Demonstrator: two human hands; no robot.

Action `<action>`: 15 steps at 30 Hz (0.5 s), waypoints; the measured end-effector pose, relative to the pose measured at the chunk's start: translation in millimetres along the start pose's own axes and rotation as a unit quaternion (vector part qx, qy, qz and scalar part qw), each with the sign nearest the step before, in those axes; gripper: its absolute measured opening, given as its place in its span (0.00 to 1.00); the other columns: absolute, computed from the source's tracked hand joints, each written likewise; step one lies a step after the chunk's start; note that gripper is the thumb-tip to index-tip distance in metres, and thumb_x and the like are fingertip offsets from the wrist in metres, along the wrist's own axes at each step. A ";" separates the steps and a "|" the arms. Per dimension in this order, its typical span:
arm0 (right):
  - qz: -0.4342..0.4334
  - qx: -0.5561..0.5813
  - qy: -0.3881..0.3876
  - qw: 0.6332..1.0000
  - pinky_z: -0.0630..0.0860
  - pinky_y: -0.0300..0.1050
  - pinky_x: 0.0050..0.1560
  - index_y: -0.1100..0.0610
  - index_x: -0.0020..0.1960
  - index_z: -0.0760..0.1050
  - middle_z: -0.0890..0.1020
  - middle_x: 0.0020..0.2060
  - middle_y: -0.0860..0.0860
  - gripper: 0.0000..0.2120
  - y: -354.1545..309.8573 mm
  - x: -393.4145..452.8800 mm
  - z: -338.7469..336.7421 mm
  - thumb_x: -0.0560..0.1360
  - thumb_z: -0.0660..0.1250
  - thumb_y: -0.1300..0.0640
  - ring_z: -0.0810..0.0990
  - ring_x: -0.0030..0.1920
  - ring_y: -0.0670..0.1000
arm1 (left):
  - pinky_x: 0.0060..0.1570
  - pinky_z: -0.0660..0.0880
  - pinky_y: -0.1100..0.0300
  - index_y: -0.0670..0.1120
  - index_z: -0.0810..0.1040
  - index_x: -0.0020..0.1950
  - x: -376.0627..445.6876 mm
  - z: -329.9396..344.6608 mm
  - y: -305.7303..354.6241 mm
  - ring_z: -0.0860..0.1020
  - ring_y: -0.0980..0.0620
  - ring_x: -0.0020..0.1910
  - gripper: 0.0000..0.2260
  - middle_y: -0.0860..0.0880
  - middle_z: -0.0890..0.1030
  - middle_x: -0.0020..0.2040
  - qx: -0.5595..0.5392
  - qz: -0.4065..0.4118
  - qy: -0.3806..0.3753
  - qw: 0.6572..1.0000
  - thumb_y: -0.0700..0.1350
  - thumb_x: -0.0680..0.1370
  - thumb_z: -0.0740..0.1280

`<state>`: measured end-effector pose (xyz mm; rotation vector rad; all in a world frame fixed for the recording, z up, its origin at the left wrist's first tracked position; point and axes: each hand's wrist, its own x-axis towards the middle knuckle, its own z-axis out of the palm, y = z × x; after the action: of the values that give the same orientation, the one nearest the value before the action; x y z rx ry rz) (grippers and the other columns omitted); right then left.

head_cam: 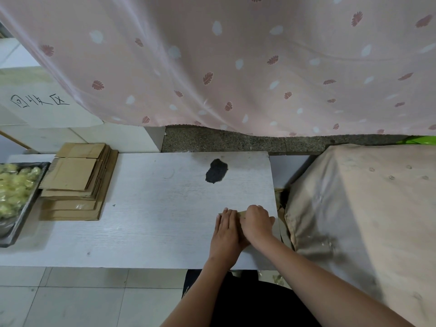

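Cardboard piece (242,213), tan and mostly hidden, lies near the right edge of the white tabletop (153,220), as we see from the head camera. Our left hand (225,226) lies flat on it, fingers straight, we judge to steady it. Our right hand (257,223) curls its fingers over it, perhaps to fold it. A stack of flattened cartons (75,182) sits at the left. Behind it, a white box (47,119) bears the handwritten characters "回收区".
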<state>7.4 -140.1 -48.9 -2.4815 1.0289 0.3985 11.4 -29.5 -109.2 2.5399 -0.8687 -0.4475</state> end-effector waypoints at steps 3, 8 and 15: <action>0.028 0.017 0.011 0.999 0.69 0.52 0.56 0.53 0.38 0.66 0.77 0.45 0.51 0.13 -3.8 -2.0 0.0 0.81 0.61 0.58 0.77 0.51 0.54 | 0.77 0.33 0.56 0.37 0.54 0.80 0.7 -0.5 0.9 0.48 0.48 0.82 0.37 0.42 0.59 0.80 0.009 -0.004 -0.005 1.000 0.59 0.80 0.58; 0.029 0.000 0.031 0.999 0.69 0.51 0.57 0.54 0.42 0.70 0.77 0.49 0.53 0.09 -11.5 -4.1 2.2 0.81 0.59 0.60 0.75 0.53 0.54 | 0.78 0.34 0.55 0.40 0.50 0.81 1.1 0.9 -1.9 0.44 0.48 0.82 0.32 0.45 0.55 0.81 0.058 0.012 -0.024 0.998 0.54 0.83 0.54; 0.002 -0.040 0.017 0.999 0.70 0.51 0.62 0.56 0.52 0.78 0.79 0.52 0.54 0.09 -15.9 0.0 10.5 0.82 0.59 0.60 0.76 0.56 0.54 | 0.77 0.39 0.49 0.38 0.54 0.81 -1.8 -3.1 2.3 0.51 0.43 0.81 0.31 0.41 0.60 0.80 0.062 0.031 -0.001 0.998 0.46 0.82 0.62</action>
<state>17.8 -124.9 -53.7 -2.5659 1.0506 0.4087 10.2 -29.1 -105.2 2.6154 -1.0017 -0.3886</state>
